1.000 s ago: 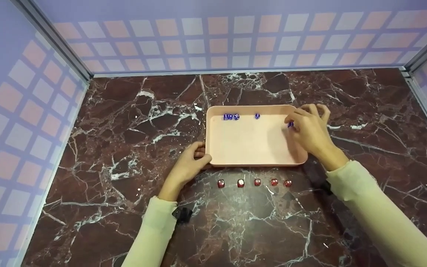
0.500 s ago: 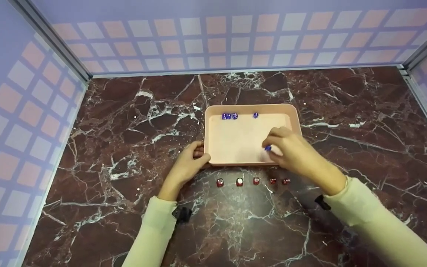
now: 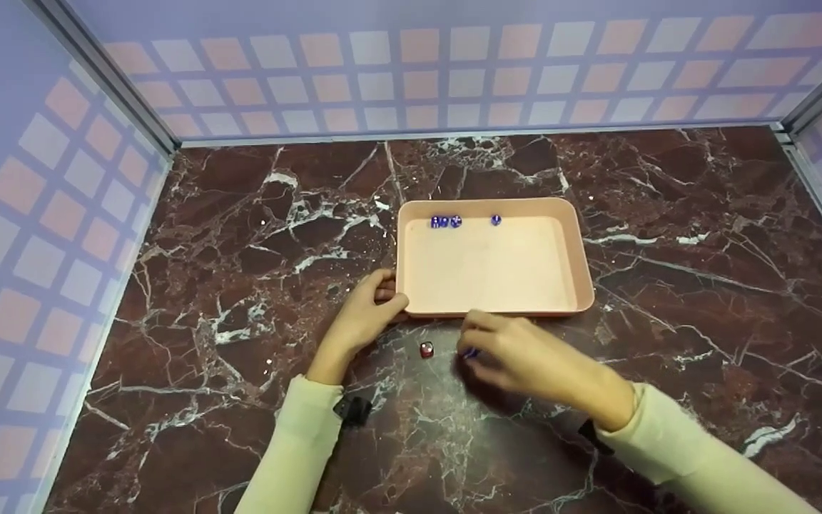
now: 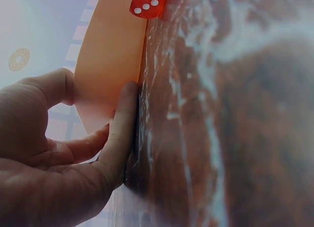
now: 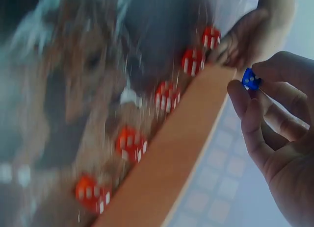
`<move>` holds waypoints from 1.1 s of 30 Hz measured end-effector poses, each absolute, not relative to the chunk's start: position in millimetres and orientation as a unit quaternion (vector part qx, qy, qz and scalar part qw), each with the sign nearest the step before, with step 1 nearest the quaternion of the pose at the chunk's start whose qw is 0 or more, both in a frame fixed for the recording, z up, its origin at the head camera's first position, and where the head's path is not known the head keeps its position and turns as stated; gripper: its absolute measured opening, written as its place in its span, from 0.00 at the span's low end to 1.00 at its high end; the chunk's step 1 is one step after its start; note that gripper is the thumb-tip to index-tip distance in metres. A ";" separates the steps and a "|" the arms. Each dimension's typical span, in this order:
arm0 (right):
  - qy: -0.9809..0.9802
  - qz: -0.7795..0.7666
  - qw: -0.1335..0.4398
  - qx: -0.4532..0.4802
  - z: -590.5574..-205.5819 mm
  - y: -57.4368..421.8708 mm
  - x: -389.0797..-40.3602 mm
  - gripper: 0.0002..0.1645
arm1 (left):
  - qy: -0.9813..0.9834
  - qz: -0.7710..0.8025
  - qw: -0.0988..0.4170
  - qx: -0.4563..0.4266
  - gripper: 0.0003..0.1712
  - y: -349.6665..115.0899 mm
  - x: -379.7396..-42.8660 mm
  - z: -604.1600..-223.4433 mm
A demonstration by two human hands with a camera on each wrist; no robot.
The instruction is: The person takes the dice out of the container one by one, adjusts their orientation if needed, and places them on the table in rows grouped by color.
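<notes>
Since the earlier frames, the right hand [image 3: 532, 357] has come from over the tray [image 3: 580, 271] across its near edge, and now it hangs in front of it, above the row of red dice. Its thumb and fingers pinch a blue die [image 5: 251, 79], which is clear in the right wrist view and only partly visible between the fingertips from the head. Meanwhile the left hand [image 3: 364, 314] stays at the tray's near left corner, its fingers curled against the side and its thumb at the front, gripping it.

Inside the peach-coloured tray, three blue dice [image 3: 445, 222] sit close together by the far wall towards the left, and a single blue die [image 3: 496, 220] lies along the same wall, apart from them. Outside, five red dice [image 5: 168, 96] form a line beside the near wall; the right wrist view shows all of them, blurred, while the head view shows only the leftmost red die [image 3: 427, 350], the right hand covering the rest. That die's three white pips show in the left wrist view. Everything rests on a dark, white-veined surface [image 3: 240, 250], and pale sleeves [image 3: 297, 435] cover both forearms.
</notes>
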State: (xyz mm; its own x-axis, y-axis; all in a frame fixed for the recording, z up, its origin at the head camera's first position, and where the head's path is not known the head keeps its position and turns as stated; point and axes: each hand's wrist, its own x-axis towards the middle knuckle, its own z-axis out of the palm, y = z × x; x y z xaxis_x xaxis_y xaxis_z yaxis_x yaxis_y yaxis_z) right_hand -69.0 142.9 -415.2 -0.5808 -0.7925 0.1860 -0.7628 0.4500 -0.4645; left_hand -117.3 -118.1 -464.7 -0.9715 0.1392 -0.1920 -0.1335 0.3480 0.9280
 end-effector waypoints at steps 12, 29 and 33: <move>0.839 -0.240 0.033 -0.487 -442.2 105.3 -58.1 0.04 | 0.814 0.567 0.125 0.009 0.40 -118.9 -118.6 -463.7; 0.844 -0.239 0.049 -0.478 -453.6 93.7 -58.7 0.06 | 0.800 0.590 0.109 0.026 0.41 -122.4 -116.6 -466.1; 0.847 -0.228 0.051 -0.478 -452.2 92.9 -57.6 0.07 | 0.804 0.584 0.109 0.027 0.41 -123.8 -116.0 -467.8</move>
